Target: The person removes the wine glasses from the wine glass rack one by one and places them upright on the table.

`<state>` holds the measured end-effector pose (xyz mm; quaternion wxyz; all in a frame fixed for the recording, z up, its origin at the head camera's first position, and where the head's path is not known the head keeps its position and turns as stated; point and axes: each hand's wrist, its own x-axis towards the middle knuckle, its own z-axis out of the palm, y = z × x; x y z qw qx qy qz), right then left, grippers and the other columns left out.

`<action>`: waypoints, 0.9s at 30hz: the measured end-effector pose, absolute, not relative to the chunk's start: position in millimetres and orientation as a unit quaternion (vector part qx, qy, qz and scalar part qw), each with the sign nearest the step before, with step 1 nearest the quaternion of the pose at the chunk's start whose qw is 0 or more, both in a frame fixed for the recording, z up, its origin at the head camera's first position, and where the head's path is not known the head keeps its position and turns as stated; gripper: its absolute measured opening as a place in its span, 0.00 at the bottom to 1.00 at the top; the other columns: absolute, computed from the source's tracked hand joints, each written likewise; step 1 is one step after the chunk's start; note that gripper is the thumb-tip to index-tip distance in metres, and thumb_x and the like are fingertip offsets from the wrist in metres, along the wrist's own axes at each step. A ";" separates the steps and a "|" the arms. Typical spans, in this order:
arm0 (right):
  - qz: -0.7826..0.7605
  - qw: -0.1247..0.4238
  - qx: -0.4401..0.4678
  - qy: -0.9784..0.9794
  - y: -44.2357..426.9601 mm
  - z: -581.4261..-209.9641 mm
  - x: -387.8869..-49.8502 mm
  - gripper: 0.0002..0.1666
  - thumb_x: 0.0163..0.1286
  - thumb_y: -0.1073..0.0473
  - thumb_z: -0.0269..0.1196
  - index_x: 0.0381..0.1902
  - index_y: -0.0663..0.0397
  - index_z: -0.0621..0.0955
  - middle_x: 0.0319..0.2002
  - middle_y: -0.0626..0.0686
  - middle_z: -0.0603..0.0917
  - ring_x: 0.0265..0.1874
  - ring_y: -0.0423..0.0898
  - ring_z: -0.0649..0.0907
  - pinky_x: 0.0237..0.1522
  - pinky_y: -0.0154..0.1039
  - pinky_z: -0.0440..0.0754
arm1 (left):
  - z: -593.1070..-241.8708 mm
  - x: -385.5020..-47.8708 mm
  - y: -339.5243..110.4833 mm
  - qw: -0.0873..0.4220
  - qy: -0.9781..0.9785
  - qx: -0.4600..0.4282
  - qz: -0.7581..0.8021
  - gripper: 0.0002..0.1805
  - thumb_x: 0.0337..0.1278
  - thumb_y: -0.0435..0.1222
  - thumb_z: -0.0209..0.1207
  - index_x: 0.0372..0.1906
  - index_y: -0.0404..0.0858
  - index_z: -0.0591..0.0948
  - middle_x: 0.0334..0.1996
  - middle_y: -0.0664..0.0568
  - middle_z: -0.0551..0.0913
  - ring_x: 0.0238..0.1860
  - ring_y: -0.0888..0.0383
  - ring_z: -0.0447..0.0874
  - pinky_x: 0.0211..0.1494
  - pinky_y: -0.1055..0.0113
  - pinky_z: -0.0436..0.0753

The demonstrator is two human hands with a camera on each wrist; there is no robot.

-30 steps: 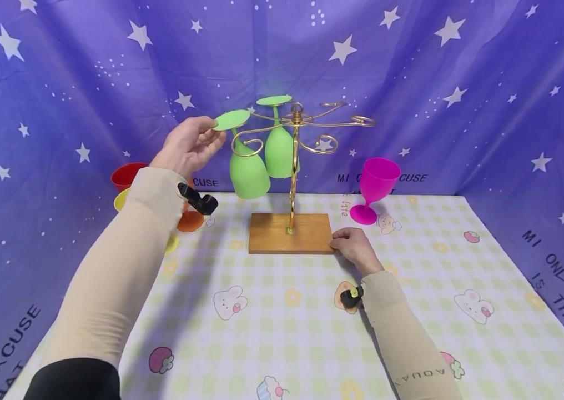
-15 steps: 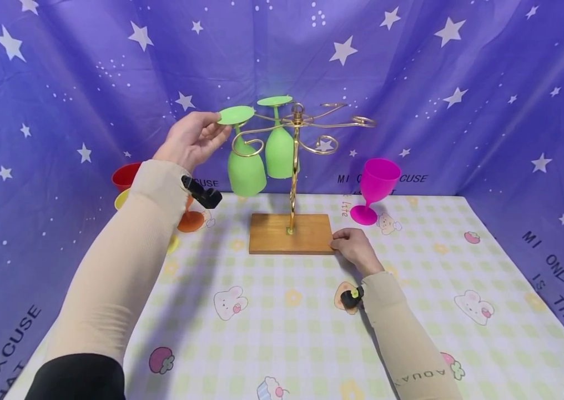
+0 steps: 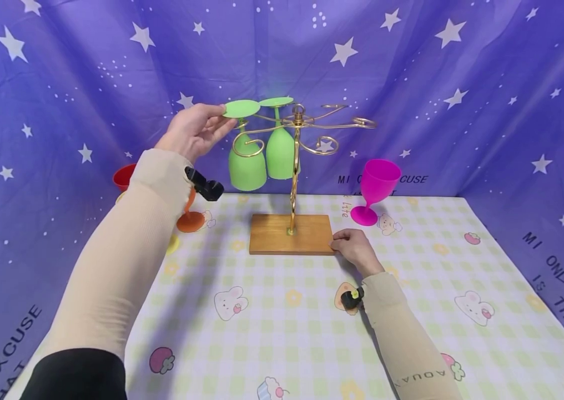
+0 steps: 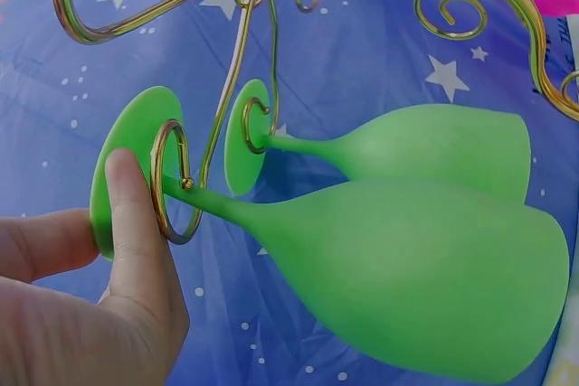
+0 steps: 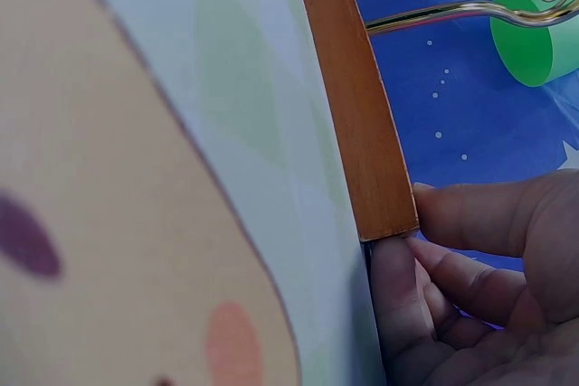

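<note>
In the head view my left hand (image 3: 194,130) pinches the round foot of a green goblet (image 3: 248,169), which hangs upside down at the left of a gold wine glass rack (image 3: 294,183). The left wrist view shows that goblet's stem inside a metal curl (image 4: 170,178), its foot just above. Behind it, a second green goblet (image 3: 280,155) hangs inverted from another arm. My right hand (image 3: 358,250) holds the right end of the rack's wooden base (image 3: 267,236), thumb on top and fingers against the end.
A magenta goblet (image 3: 379,178) stands upright at the right rear. At left, an orange goblet (image 3: 191,221), a red goblet (image 3: 123,175) and a yellow one (image 3: 172,244) are partly hidden by my left arm. The rack's right-hand arms carry no glasses.
My left hand has moved up and slightly right with the green goblet, which has swung from tilted to nearly vertical, its foot now beside the other. My right hand stays on the base.
</note>
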<state>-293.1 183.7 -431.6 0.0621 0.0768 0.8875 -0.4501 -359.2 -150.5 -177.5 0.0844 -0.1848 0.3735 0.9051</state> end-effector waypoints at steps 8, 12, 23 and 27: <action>-0.443 0.056 0.081 0.891 184.2 -429.7 -291.7 0.15 0.62 0.60 0.62 0.46 0.62 0.80 0.42 0.58 0.82 0.37 0.49 0.78 0.40 0.41 0.75 | -173.6 -358.1 -145.9 0.091 0.403 -0.170 0.895 0.17 0.56 0.19 0.57 0.51 0.31 0.78 0.46 0.41 0.80 0.49 0.51 0.82 0.44 0.64 0.84; -0.443 0.056 0.083 0.891 183.9 -430.3 -292.0 0.16 0.62 0.60 0.62 0.46 0.62 0.80 0.43 0.59 0.82 0.37 0.50 0.78 0.42 0.42 0.75 | -174.1 -356.6 -146.2 0.094 0.419 -0.153 0.890 0.16 0.56 0.19 0.57 0.51 0.30 0.78 0.46 0.40 0.80 0.50 0.51 0.82 0.45 0.63 0.83; -0.446 0.061 0.083 0.889 183.8 -431.8 -293.2 0.16 0.62 0.60 0.62 0.46 0.62 0.80 0.42 0.58 0.82 0.37 0.49 0.78 0.41 0.41 0.75 | -174.4 -353.9 -143.8 0.074 0.467 -0.131 0.872 0.12 0.54 0.18 0.58 0.43 0.28 0.81 0.45 0.41 0.83 0.47 0.51 0.83 0.41 0.64 0.84; -0.446 0.060 0.082 0.889 183.4 -431.1 -293.0 0.16 0.62 0.60 0.62 0.46 0.62 0.81 0.42 0.58 0.82 0.37 0.49 0.78 0.41 0.41 0.75 | -173.8 -352.6 -143.7 0.071 0.480 -0.133 0.864 0.13 0.54 0.18 0.58 0.45 0.28 0.81 0.45 0.41 0.82 0.47 0.52 0.83 0.41 0.65 0.84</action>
